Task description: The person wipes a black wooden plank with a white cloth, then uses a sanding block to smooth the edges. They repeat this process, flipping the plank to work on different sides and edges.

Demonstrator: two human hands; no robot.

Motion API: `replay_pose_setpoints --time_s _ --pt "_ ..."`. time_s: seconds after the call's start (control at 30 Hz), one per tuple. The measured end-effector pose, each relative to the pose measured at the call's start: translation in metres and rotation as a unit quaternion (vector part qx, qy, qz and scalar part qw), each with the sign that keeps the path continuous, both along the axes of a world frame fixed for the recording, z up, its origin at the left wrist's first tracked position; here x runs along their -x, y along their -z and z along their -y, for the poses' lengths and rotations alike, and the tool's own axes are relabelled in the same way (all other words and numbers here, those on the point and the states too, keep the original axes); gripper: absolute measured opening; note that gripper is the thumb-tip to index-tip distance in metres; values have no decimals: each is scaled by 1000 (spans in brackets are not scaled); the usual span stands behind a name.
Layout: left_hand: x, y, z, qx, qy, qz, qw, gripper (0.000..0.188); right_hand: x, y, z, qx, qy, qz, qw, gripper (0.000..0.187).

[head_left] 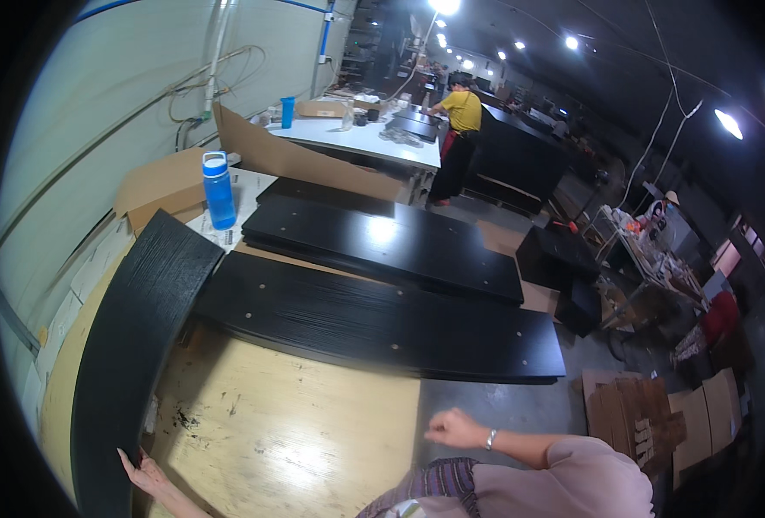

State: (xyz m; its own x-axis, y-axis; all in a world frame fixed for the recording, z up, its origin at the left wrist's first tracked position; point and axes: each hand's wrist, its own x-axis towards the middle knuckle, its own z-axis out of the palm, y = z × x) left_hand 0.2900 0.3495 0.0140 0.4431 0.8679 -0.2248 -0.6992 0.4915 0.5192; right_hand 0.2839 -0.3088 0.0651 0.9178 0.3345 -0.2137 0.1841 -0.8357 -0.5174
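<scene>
A long black board (141, 345) is seen at the left of the desk (296, 432), its long axis running from the near edge away from the body, with the far end leaning rightward. Its near inner edge is met by the left hand (147, 476), by far the nearer of the two; from those fingers, most of the board's length stretches forward. One fingertip is laid on the upper face, the others are gathered at the edge, and whether the underside is gripped cannot be told. The right hand (458, 428) is held well apart from this board, beyond the desk's right edge as seen from above, its fingers curled loosely inward with nothing visible in them; how tightly they are closed cannot be made out. Ahead of both hands, the front stack of black boards (357, 319) is set crosswise, roughly at right angles to the left board, its left end just beside that board's far part; whether they touch cannot be told. Behind it, the rear stack (357, 226) is laid nearly parallel, with a blue bottle (218, 194) standing upright to its left.
</scene>
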Motion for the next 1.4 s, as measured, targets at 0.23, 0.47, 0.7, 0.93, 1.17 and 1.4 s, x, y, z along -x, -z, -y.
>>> replay_pose_setpoints --time_s 0.23,0.47,0.7,0.93,1.17,1.4 --pt "65 1 99 -18 76 -14 997 33 -66 -96 43 -418 202 -23 885 34" --pt "141 -16 231 37 272 36 961 36 -55 -133 92 -591 157 -222 759 65" --pt "193 11 313 38 272 -69 959 39 7 -41 169 -588 328 -117 730 25" --pt "230 -4 356 90 333 -155 926 20 77 -37 182 -471 408 -92 777 35" --pt "247 -18 358 59 414 -194 888 34 109 14 198 -437 456 -122 765 42" --pt "306 -36 259 -450 156 -650 592 41 120 36 206 -451 482 -173 732 42"
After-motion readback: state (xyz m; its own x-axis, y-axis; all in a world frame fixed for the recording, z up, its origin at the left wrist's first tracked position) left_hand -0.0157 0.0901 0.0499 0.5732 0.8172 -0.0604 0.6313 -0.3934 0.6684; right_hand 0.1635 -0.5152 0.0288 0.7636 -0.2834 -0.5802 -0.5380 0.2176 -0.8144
